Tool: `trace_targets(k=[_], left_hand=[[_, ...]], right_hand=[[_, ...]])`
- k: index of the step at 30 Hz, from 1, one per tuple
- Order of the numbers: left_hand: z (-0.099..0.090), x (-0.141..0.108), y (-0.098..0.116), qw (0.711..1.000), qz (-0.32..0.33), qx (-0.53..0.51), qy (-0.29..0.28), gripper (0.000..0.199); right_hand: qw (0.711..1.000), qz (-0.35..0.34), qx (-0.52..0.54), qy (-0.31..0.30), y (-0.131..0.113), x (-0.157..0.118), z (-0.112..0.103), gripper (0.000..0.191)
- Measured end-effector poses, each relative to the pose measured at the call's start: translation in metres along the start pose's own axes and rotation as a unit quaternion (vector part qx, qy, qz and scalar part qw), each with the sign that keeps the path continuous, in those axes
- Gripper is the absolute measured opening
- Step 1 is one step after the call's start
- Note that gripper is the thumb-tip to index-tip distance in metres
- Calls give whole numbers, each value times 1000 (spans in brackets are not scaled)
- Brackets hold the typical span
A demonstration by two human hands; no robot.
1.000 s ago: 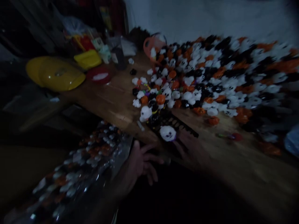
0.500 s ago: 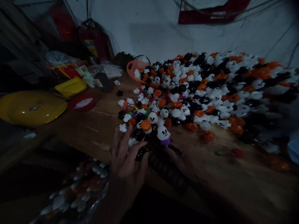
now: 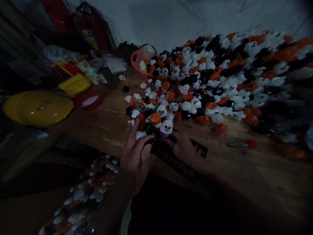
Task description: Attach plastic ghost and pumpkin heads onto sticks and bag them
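A big pile of small white ghost, orange pumpkin and black toy figures (image 3: 220,71) covers the wooden table (image 3: 105,127). A black grid tray (image 3: 176,156) lies at the table's near edge. My left hand (image 3: 135,156) rests on the tray's left end, fingers spread and reaching into the nearest figures. My right hand (image 3: 183,147) lies on the tray just below a white ghost with a purple base (image 3: 166,128). Whether either hand grips a figure is hidden in the dim light.
A yellow dome-shaped lid (image 3: 36,107), a yellow box (image 3: 74,84) and a red lid (image 3: 88,99) sit at the table's left. An orange basket (image 3: 138,58) stands at the back. A clear bag of figures (image 3: 83,195) hangs below the near edge.
My left hand rose from below the table edge onto the tray and the nearest figures. My right hand came onto the tray. The view steadied and shifted.
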State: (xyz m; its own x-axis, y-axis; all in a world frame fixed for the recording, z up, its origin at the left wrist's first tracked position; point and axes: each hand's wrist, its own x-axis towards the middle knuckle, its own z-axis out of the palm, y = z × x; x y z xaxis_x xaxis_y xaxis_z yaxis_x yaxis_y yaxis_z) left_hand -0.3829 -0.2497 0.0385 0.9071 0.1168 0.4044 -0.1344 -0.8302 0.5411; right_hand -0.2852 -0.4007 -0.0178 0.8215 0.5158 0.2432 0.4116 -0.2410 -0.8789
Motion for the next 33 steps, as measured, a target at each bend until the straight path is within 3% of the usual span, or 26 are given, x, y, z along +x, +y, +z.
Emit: trace_targets(k=[4, 9, 13, 15, 17, 18, 20, 22, 25, 30, 33], left_hand=[[1, -3, -2, 999, -20, -35, -4, 29], [-15, 3, -12, 978, -37, -193, 73, 38], [-23, -13, -12, 996, -9, -91, 19, 38], [-13, -31, -11, 989, -41, -89, 107, 34], [4, -50, -11, 965, -138, -113, 190, 24], [13, -57, -12, 955, -189, -123, 190, 21], [29, -65, -13, 954, -236, -130, 129, 21], [41, -64, -16, 968, -204, -126, 71, 28], [49, -51, -20, 977, -158, -127, 62, 31], [57, -37, -25, 977, -169, -127, 14, 25], [62, -36, -27, 973, -174, -147, 24, 24]], right_hand=[[997, -35, -63, 13, 3, 0, 4, 14], [989, -50, -131, 36, 7, -4, 7, 13], [986, -64, -149, 41, 15, -4, 8, 17], [985, -80, -145, 43, 18, -3, 8, 20], [986, -75, -141, 44, 19, -2, 8, 23], [987, -63, -139, 43, 19, -2, 8, 25], [990, -38, -134, 39, 18, -2, 8, 28], [990, -29, -135, 31, 15, -3, 9, 28], [987, -31, -158, 27, 10, -3, 9, 24], [981, -12, -193, 16, 7, -3, 6, 23], [977, -43, -209, -4, 11, -3, 4, 20]])
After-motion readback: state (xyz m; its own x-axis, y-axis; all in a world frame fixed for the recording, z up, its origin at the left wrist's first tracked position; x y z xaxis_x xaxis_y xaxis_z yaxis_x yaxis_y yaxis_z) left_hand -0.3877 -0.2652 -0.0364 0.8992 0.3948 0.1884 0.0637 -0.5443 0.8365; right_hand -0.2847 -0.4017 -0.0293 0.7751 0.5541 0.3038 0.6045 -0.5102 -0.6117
